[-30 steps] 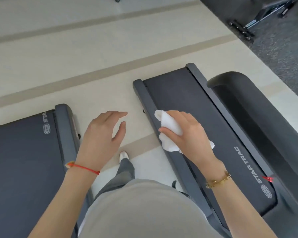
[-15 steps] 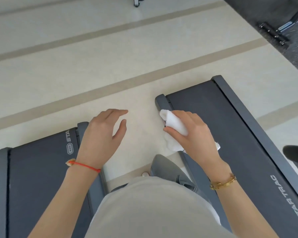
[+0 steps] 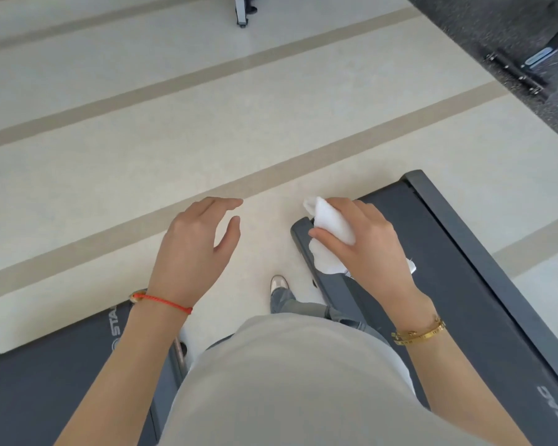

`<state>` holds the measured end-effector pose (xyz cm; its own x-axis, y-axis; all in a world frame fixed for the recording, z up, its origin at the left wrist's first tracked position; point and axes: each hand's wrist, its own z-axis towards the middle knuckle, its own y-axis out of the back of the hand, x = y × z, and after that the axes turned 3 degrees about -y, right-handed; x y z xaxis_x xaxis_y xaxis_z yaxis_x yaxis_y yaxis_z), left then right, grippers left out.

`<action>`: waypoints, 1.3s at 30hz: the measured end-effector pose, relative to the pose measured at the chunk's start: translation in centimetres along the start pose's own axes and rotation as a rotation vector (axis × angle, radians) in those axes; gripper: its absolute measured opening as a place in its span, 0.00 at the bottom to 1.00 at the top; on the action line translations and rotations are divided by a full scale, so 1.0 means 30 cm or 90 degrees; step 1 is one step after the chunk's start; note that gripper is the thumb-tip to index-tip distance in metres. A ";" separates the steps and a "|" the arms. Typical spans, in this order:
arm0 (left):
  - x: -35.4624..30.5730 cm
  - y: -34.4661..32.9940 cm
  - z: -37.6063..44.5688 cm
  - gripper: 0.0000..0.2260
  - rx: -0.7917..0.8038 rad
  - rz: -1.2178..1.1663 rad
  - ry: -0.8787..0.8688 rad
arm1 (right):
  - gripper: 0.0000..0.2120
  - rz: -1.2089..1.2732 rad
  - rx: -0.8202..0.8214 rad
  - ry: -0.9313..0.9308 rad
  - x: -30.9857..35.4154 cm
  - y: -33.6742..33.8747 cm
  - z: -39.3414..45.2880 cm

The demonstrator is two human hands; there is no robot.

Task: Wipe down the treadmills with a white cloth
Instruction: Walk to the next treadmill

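Observation:
My right hand (image 3: 368,243) grips a crumpled white cloth (image 3: 331,235) and presses it on the rear left corner of the right treadmill (image 3: 458,268), a dark deck with grey side rails. My left hand (image 3: 197,249) hovers above the pale floor between the two machines, fingers spread and holding nothing. The left treadmill (image 3: 62,381) shows only its rear end at the bottom left, partly hidden by my left forearm. My torso covers the lower middle of the view.
Pale floor with tan stripes (image 3: 207,130) stretches ahead. My foot (image 3: 279,283) stands in the gap between the treadmills. A grey equipment leg (image 3: 242,11) sits at the top. Dark rubber flooring with black equipment (image 3: 522,69) fills the top right corner.
My right hand slid the cloth along the left rail to the treadmill's rear corner. The view shifted backward, so both treadmills sit lower and further right. My left hand stayed open.

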<state>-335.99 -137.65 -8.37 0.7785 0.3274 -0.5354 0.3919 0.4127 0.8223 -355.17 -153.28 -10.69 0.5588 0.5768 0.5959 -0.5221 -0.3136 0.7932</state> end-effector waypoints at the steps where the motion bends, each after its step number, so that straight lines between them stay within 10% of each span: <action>1: 0.013 -0.003 0.072 0.11 -0.001 0.002 -0.004 | 0.19 0.000 -0.002 -0.001 -0.007 0.000 0.071; 39: 0.170 -0.477 2.450 0.10 0.318 -0.103 -0.505 | 0.17 -0.034 -0.328 -0.456 -0.330 -0.031 1.784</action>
<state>-301.61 -204.36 -8.68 0.7302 -0.4500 -0.5141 0.5456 -0.0688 0.8352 -325.73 -199.08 -10.59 0.7697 -0.0852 0.6327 -0.6129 0.1783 0.7697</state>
